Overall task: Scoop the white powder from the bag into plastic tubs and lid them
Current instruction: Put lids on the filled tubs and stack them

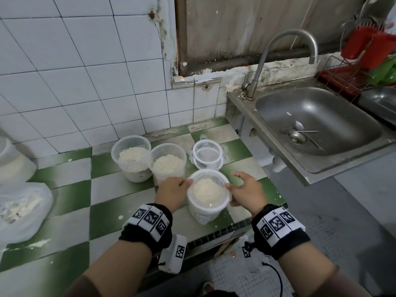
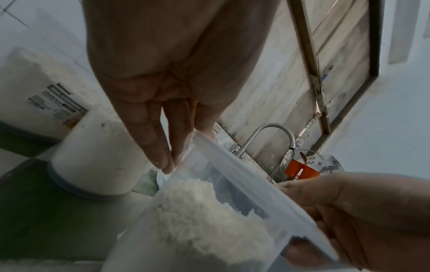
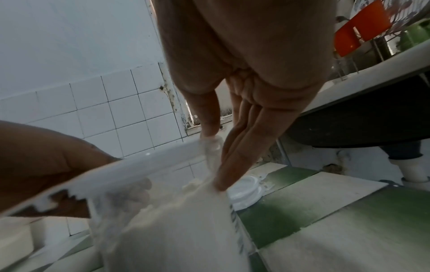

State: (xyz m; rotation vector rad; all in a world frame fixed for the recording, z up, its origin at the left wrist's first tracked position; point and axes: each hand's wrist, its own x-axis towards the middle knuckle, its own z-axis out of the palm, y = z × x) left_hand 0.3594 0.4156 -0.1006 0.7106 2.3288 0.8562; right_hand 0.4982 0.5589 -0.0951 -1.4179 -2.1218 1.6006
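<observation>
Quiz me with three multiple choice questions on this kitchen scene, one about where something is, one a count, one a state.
1. Where do the spare lids lie?
A. in the sink
B. on the green checked counter, behind the held tub
C. on the bag

2. How many tubs with powder stand uncovered?
A. two
B. four
C. none

3. What covers the nearest tub?
A. nothing
B. a cloth
C. a clear lid, both hands at its rim

Answers: 1 B, the head view shows them stacked on the tiles. 2 A, the left tub and middle tub are open. 3 C, the left hand and right hand grasp the lid's edges.
</observation>
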